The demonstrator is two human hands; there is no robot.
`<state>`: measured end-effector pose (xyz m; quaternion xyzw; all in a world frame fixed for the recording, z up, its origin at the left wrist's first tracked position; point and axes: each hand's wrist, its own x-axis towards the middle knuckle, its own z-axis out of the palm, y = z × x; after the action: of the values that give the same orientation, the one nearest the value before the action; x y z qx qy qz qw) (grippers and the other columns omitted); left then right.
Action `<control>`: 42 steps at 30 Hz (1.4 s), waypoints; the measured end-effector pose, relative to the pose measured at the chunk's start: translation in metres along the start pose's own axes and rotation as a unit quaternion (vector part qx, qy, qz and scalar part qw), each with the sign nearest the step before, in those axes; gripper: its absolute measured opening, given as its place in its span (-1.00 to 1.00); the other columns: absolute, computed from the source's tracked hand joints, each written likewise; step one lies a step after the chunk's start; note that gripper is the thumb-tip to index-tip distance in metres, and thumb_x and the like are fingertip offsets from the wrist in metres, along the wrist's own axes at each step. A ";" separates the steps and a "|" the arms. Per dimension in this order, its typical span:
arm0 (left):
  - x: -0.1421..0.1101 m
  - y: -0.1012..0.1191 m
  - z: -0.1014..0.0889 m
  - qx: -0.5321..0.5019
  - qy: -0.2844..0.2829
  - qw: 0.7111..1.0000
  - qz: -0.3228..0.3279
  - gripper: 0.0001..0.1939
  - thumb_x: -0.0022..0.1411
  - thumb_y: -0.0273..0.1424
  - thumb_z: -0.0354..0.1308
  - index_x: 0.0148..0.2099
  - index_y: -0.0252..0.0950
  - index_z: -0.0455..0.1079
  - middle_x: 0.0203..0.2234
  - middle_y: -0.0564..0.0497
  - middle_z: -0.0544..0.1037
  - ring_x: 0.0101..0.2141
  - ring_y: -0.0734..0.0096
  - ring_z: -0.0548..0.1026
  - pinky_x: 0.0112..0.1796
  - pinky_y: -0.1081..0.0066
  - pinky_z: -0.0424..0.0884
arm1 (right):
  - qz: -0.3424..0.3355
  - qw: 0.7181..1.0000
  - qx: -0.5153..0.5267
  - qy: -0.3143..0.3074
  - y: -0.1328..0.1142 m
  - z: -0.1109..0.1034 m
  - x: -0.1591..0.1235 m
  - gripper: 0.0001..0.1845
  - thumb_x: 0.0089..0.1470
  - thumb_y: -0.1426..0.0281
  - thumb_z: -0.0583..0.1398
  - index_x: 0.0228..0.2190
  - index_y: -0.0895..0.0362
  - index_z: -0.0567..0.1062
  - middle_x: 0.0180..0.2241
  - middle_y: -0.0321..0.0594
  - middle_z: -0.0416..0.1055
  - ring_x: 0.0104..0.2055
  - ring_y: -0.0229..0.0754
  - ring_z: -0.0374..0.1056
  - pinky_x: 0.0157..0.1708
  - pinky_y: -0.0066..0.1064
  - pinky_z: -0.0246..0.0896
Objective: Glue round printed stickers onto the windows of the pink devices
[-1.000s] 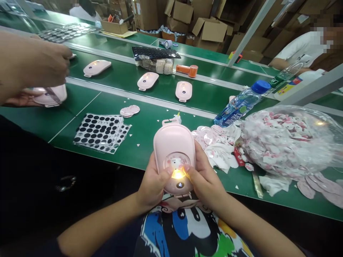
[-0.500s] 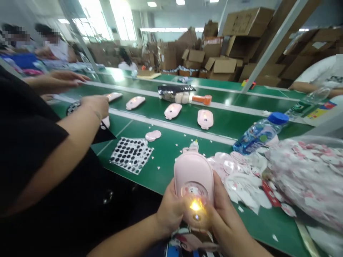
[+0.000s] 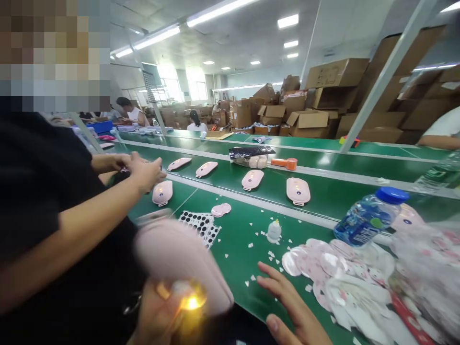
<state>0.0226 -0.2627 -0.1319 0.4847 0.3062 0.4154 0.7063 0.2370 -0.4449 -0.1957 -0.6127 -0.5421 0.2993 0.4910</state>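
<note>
1. Pink plastic case [image 3: 176, 258]: it sits at 7 o'clock, in your left hand [image 3: 160, 311], whose fingers clamp its lower end, though blur hides their exact grip.
2. Your right hand [image 3: 293, 306] is off it, fingers spread apart, near the pink-printed stickers [image 3: 345, 282].
3. Risk: with one hand on it, a slack grip could drop it onto the green belt [image 3: 233, 258].
4. Its long axis runs from 10 to 4 o'clock, with the hanger tab [image 3: 149, 218] pointing to 10.

Right hand [image 3: 293, 306] — gap of green belt [image 3: 237, 254] to left; sticker pile [image 3: 345, 278] blocks right, water bottle [image 3: 368, 218] beyond.
</note>
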 end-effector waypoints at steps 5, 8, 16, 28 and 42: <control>0.017 -0.043 0.082 -0.010 -0.170 0.980 -0.105 -0.54 -0.08 -0.26 0.46 -0.14 -0.34 0.48 -0.42 -0.10 0.60 -0.42 0.25 0.55 -0.38 0.38 0.49 | 0.031 0.985 0.158 0.054 -0.012 0.001 -0.001 -0.28 0.21 0.08 0.14 0.29 -0.18 -0.02 0.34 -0.13 0.02 0.30 0.02 0.11 0.25 -0.02 0.10; 0.020 -0.062 0.101 -0.023 -0.237 0.963 -0.124 -0.59 -0.04 -0.29 0.45 -0.16 -0.34 0.48 -0.42 -0.07 0.60 -0.40 0.33 0.54 -0.37 0.45 0.48 | 0.045 0.974 0.204 0.086 -0.019 -0.001 -0.001 -0.26 0.21 0.12 0.16 0.30 -0.10 -0.02 0.32 -0.10 0.05 0.32 -0.02 0.07 0.27 -0.07 0.04; 0.016 -0.079 0.118 0.001 -0.256 0.957 -0.134 -0.62 -0.02 -0.32 0.45 -0.15 -0.31 0.48 -0.36 -0.03 0.63 -0.39 0.40 0.54 -0.37 0.51 0.48 | 0.121 0.941 0.245 0.199 -0.024 -0.004 -0.004 -0.45 0.20 0.14 0.16 0.16 0.02 0.21 0.10 -0.08 0.34 0.12 -0.01 0.30 0.07 -0.10 0.29; 0.015 -0.076 0.118 -0.084 -0.251 0.947 -0.182 -0.60 -0.01 -0.33 0.42 -0.10 -0.30 0.46 -0.31 -0.03 0.62 -0.32 0.37 0.56 -0.30 0.47 0.50 | 0.158 0.933 0.213 0.244 -0.029 -0.001 0.006 -0.51 0.16 0.28 0.13 0.11 0.05 0.26 0.06 -0.11 0.37 0.06 -0.09 0.33 0.03 -0.19 0.31; 0.008 -0.080 0.116 -0.083 -0.252 0.946 -0.185 -0.59 -0.01 -0.32 0.42 -0.11 -0.30 0.44 -0.32 -0.05 0.61 -0.34 0.32 0.56 -0.31 0.42 0.51 | 0.153 0.937 0.163 0.268 -0.027 0.003 0.000 -0.56 0.16 0.27 0.13 0.08 0.04 0.27 0.01 -0.13 0.38 0.02 -0.09 0.33 -0.01 -0.16 0.31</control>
<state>0.1465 -0.3200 -0.1678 0.4486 0.1667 0.1654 0.8623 0.2241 -0.4460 -0.1716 -0.6570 -0.2336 0.2796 0.6600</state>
